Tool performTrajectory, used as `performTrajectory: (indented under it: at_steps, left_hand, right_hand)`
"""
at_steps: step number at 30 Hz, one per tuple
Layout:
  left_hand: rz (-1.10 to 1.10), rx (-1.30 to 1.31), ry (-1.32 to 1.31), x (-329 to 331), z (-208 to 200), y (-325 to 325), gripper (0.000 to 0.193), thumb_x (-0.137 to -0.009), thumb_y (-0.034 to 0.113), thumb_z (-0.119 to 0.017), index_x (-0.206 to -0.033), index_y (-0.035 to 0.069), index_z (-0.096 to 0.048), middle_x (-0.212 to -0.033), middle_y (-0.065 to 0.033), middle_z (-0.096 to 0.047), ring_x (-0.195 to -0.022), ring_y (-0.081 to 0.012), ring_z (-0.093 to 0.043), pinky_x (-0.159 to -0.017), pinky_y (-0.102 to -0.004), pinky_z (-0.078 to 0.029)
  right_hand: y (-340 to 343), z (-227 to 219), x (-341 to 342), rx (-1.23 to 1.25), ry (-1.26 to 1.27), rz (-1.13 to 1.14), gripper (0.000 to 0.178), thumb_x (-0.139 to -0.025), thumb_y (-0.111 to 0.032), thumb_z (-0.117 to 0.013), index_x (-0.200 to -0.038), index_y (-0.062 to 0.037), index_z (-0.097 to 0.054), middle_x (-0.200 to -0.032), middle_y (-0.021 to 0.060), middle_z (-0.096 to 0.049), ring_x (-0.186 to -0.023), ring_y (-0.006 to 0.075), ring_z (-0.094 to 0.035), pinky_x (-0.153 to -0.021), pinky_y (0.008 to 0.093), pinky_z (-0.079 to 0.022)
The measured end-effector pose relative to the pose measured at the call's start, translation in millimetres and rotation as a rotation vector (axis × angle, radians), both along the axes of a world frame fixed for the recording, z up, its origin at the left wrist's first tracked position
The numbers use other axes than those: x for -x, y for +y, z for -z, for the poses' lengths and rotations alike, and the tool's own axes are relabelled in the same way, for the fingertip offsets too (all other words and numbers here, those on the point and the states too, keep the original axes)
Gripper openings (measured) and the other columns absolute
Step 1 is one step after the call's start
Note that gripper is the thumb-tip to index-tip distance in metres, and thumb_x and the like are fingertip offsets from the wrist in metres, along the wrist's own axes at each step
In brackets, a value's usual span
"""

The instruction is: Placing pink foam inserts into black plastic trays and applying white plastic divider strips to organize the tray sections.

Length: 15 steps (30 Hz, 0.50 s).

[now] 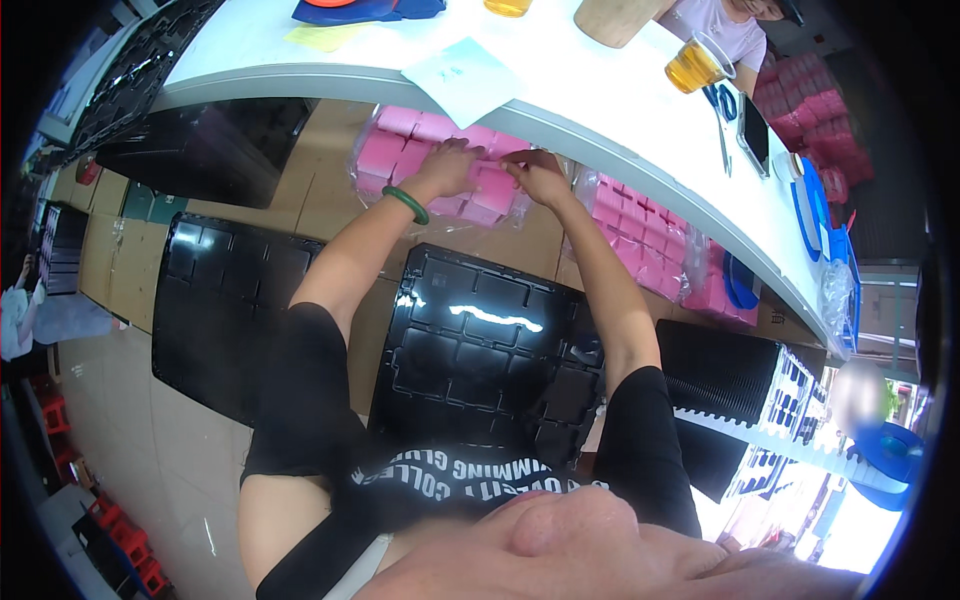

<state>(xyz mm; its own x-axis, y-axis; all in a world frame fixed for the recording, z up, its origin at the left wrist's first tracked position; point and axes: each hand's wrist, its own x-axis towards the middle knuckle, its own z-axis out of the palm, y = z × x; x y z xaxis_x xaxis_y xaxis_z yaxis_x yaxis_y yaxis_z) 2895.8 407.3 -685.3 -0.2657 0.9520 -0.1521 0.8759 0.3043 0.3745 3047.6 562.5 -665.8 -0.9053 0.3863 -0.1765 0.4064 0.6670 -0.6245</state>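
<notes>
Pink foam blocks (380, 155) are packed in rows in a clear plastic bag below the near edge of the white table. My left hand (450, 168), a green bangle on its wrist, lies over the blocks with its fingers apart. Beside it, my right hand (540, 175) pinches a thin pink foam piece (489, 165) between thumb and fingers. The far end of that piece reaches toward my left fingertips; whether they touch it is hard to tell.
A white table (600, 110) carries drink cups (697, 65), scissors (722, 115), a phone (755, 130) and a light-blue sheet (462, 78) over its edge. Black plastic trays (470, 340) lie before me. More bagged pink blocks (640, 235) sit at right. Another person (715, 25) is across the table.
</notes>
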Motion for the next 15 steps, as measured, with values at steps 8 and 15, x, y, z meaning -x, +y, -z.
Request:
performTrajectory:
  at_steps: [8,15]
  left_hand:
    - [-0.279,-0.244,0.188,12,-1,-20,0.043,-0.088,0.009,-0.055,-0.13,0.011,-0.062,-0.142,-0.0179,-0.053,-0.126,-0.0363,-0.054,-0.111,-0.047,-0.039]
    - [-0.205,-0.671,0.271,-71,-14,-46,0.035,-0.086,0.006,-0.058,-0.118,0.011,-0.07,-0.133,-0.012,-0.061,-0.118,-0.0315,-0.06,-0.11,-0.0471,-0.039]
  right_hand:
    - [27,11,-47,0.395,0.614,0.338,0.017,-0.095,-0.003,-0.061,-0.109,0.0037,-0.068,-0.101,0.012,-0.072,-0.083,0.0184,-0.069,-0.076,0.0291,-0.056]
    - [13,-33,-182,0.281,0.458,0.419,0.019,-0.095,-0.003,-0.062,-0.112,0.0025,-0.068,-0.1,0.0081,-0.072,-0.089,0.0145,-0.069,-0.081,0.0256,-0.054]
